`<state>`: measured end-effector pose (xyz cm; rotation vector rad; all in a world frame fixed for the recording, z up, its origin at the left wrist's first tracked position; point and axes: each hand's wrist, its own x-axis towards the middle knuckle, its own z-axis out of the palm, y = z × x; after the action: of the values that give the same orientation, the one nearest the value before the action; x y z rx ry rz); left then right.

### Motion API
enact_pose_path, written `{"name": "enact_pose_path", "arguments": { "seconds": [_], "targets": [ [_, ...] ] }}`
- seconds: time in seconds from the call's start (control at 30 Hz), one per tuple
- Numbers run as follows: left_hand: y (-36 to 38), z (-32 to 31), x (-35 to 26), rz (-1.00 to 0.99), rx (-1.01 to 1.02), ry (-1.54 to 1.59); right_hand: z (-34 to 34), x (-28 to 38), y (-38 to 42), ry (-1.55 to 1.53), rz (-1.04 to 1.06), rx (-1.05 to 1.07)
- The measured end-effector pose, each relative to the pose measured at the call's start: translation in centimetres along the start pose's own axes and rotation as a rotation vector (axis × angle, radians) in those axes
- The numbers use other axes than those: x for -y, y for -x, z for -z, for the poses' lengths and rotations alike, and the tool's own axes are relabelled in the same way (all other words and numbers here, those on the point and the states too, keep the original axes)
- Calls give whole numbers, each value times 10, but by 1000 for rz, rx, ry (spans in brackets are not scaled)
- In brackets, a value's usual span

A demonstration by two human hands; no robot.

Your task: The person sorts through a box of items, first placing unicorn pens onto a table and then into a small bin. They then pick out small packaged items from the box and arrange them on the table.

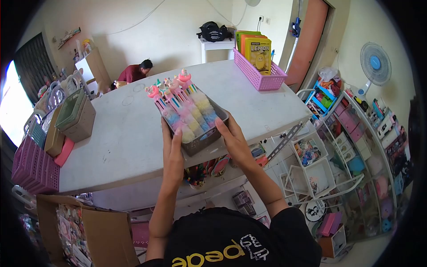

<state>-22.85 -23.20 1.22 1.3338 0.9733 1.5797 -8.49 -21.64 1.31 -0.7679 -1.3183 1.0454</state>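
Both hands hold a grey plastic basket [201, 146] at the near edge of the white table [129, 122]. Inside it lie several novelty pens [178, 100] with pink figure tops and fluffy pastel pom-poms in yellow, blue and pink. My left hand [172, 144] grips the basket's left side, thumb over the rim by the pom-poms. My right hand [232, 138] grips the right side, its thumb on the rim. The basket is tilted toward me; whether its underside touches the table is hidden.
A pink basket [260, 80] with yellow packets stands at the table's far right. Stacked purple baskets [35, 162] and a grey-green bin [75, 115] line the left end. An open cardboard box [106, 236] sits lower left; white racks [313, 173] stand right. A person [133, 73] bends behind the table.
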Motion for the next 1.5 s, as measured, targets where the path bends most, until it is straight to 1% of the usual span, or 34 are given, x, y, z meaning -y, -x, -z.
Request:
{"name": "enact_pose_path", "arguments": {
  "seconds": [0.13, 0.2, 0.23, 0.27, 0.3, 0.33, 0.37, 0.43, 0.5, 0.57, 0.6, 0.63, 0.7, 0.73, 0.87, 0.93, 1.07, 1.13, 1.17, 1.23, 1.27, 1.33, 1.37, 1.4, 1.43, 1.47, 1.5],
  "targets": [
    [-1, -22, -2, -62, 99, 6, 5, 6, 5, -10, 29, -103],
    [0, -34, 2, -58, 126, 4, 15, 13, 5, -5, 100, -163],
    [0, -41, 5, -59, 143, 1, 22, 14, 6, -1, 100, -177],
    [-1, -49, 8, -51, 175, 101, 31, 16, 7, 4, 126, -198],
    [0, -58, 7, -42, 191, 105, 39, 17, 10, 11, 150, -220],
    [1, -67, 2, -44, 223, 119, 44, 22, 13, -69, 115, -248],
    [2, -76, -1, -46, 256, 135, 51, 24, 17, -61, 113, -267],
    [0, -94, 1, -58, 318, 167, 68, 28, 23, -67, 146, -370],
    [0, -115, 6, -76, 385, 153, 88, 33, 30, 2, 110, -413],
    [-1, -137, 10, -80, 445, 160, 104, 43, 33, -44, 181, -497],
    [-1, -151, 13, -90, 457, 164, 119, 43, 34, -54, 128, -534],
    [-2, -166, 17, -104, 463, 168, 134, 42, 33, -41, 132, -546],
    [-5, -195, 26, -132, 459, 168, 160, 40, 25, -25, 246, -604],
    [-7, -209, 31, -161, 443, 155, 166, 41, 20, -16, 290, -692],
    [-13, -248, 49, -150, 432, 114, 208, 28, 11, -17, 290, -730],
    [-15, -256, 53, -151, 427, 103, 214, 26, 8, -16, 305, -764],
    [-24, -267, 57, -136, 408, 87, 230, 19, -4, 42, 295, -762],
    [-30, -272, 58, -107, 409, 105, 236, 16, -9, 6, 238, -849],
    [-32, -272, 59, -105, 404, 103, 238, 16, -10, 6, 234, -845],
    [-39, -270, 61, -121, 469, 84, 237, 19, -9, 32, 236, -853],
    [-42, -269, 63, -118, 461, 86, 234, 19, -10, 34, 232, -846],
    [-48, -255, 56, -192, 481, -104, 219, 24, -10, 241, 412, -979],
    [-53, -245, 49, -280, 461, -276, 214, 27, -5, 240, 398, -981],
    [-60, -233, 33, -371, 443, -449, 210, 30, 1, 401, 423, -904],
    [-70, -225, 19, -385, 414, -601, 208, 30, 6, 559, 450, -824],
    [-81, -221, 11, -401, 382, -752, 214, 24, 13, 760, 393, -811],
    [-92, -223, 11, -412, 320, -866, 211, 25, 15, 757, 387, -814]
  ]
}}
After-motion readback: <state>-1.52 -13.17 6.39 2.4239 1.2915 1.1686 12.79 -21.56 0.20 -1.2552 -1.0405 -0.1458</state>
